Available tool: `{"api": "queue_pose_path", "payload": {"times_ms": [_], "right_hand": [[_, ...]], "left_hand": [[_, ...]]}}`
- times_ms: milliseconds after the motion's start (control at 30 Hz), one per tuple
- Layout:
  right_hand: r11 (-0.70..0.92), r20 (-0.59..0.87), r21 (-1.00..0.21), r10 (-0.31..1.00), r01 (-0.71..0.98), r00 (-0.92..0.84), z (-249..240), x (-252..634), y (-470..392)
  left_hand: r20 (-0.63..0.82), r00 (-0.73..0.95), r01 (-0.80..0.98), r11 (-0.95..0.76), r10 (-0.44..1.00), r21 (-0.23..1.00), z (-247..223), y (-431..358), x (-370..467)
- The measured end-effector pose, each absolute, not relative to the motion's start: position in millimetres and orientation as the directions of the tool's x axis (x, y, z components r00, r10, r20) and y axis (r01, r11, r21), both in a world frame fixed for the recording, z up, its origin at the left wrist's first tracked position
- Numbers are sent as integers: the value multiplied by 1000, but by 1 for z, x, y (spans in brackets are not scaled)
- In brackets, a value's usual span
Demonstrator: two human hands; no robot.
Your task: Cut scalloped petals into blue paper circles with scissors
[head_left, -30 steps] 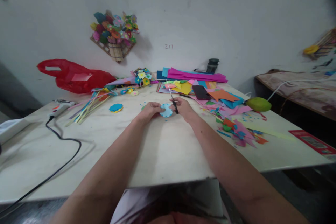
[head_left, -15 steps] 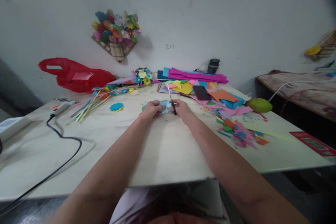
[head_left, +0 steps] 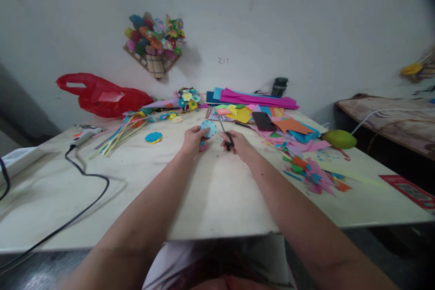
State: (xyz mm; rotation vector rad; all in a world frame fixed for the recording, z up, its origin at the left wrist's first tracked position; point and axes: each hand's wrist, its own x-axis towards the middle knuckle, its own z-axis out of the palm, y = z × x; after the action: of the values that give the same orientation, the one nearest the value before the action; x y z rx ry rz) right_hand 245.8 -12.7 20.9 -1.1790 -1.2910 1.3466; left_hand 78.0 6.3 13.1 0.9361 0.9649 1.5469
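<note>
My left hand (head_left: 194, 139) pinches a light blue paper flower (head_left: 209, 128) with a notched edge, held just above the table. To its right, my right hand (head_left: 238, 142) grips black-handled scissors (head_left: 229, 139), their blades pointing away from me. A gap separates the blades from the flower. Tiny blue scraps (head_left: 217, 156) lie on the table below my hands. Left of my left hand rests a blue scalloped paper piece (head_left: 154, 137), with yellow showing beneath it.
On the right lie coloured paper scraps (head_left: 319, 176), a phone (head_left: 264, 121) and a green fruit (head_left: 339, 139). Folded magenta sheets (head_left: 258, 99) lie along the wall. At left are a red plastic bag (head_left: 105, 97), paper strips (head_left: 118, 138) and a glue gun (head_left: 84, 136) with a black cord.
The scissors have come away from the blue flower, and my hands have moved apart. My left hand has lifted and turned the flower, so more of its face shows.
</note>
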Motion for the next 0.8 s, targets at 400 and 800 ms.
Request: {"api": "queue_pose_path", "payload": {"times_ms": [400,800], "right_hand": [[-4,-20,-999,951,51,-307,20,249,-16],[-5,-41,-995,932,99,-360,21,248,-18]], "left_hand": [[-56,-208,-555,-71,977,829,19,5,79],[-85,-198,-596,-51,977,801,19,6,81]]}}
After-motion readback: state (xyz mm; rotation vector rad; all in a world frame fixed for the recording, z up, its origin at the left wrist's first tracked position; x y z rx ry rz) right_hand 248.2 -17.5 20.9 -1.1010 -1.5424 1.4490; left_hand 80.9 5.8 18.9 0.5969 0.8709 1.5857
